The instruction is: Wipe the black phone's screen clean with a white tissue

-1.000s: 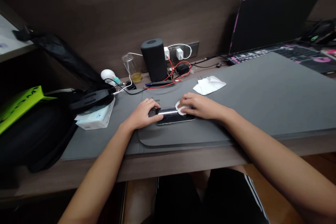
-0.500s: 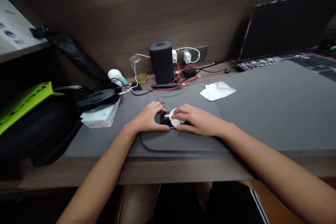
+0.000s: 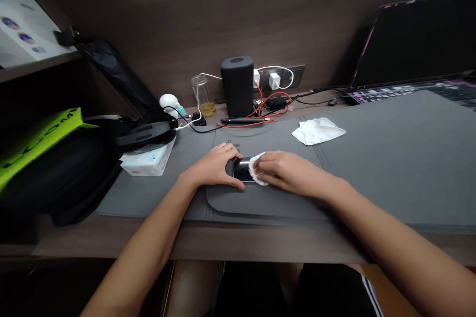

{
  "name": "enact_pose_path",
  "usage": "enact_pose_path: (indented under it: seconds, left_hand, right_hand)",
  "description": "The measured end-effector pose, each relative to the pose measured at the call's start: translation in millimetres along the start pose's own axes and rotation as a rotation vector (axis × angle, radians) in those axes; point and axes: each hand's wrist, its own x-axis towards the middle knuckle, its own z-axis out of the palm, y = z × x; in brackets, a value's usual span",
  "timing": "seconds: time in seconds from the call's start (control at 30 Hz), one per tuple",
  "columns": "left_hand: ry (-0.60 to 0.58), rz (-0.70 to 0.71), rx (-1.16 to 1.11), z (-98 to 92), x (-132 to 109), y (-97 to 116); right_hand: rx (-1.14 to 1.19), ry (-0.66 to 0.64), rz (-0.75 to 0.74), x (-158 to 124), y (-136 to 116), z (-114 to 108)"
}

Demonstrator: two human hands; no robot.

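A dark, glossy smartphone (image 3: 242,170) lies flat on the grey desk mat, its right part hidden. My left hand (image 3: 214,167) grips its left end, thumb along the near edge and fingers at the far edge. A crumpled white tissue (image 3: 256,170) is pinched in my right hand (image 3: 284,171) and rests on the phone's screen. Behind my right hand, a second white tissue (image 3: 318,131) lies folded on the mat.
A tissue pack (image 3: 148,161) and a black bag (image 3: 63,173) are on the left. Along the wall stand a glass bottle (image 3: 204,96) and black speaker (image 3: 237,86), with red and black cables beside them. An open laptop (image 3: 416,44) stands at the right.
My right hand has slid the tissue rightward along the phone, uncovering more of its screen. My left hand stays at the phone's left end. The whole view has shifted slightly.
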Motion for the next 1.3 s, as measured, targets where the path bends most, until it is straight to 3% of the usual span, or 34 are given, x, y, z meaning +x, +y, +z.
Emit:
enact_pose_path:
  seconds: [0.17,0.43,0.67,0.83,0.9,1.03,1.17,1.3]
  left_hand:
    - [-0.004,0.009,0.013,-1.3,-0.2,1.1]
    - [0.002,0.002,0.019,-0.8,-0.9,-0.7]
    - [0.015,0.016,0.052,-1.6,-1.8,1.0]
    - [0.024,0.028,0.078,-1.0,-2.0,3.5]
    - [0.026,0.028,0.091,-0.2,-2.0,4.2]
    - [0.021,0.032,0.091,0.7,-1.8,4.6]
    - [0.026,0.04,0.084,0.6,-0.9,4.7]
    - [0.013,0.008,0.104,1.1,0.3,5.4]
  right_hand:
    - [0.043,-0.035,0.079,-20.3,20.8,-18.2]
    - [-0.082,0.033,0.049,2.9,5.7,2.3]
    - [-0.032,-0.059,0.104,-21.3,19.2,-22.6]
    - [-0.142,0.069,0.11,-0.7,-0.3,3.5]
    - [-0.15,0.064,0.088,5.8,-4.5,9.3]
    - [-0.075,-0.049,0.095,-9.5,8.4,-9.3]
    - [-0.065,-0.057,0.181,-29.9,20.5,-27.2]
    - [-0.065,-0.004,0.148,-15.4,9.6,-8.8]
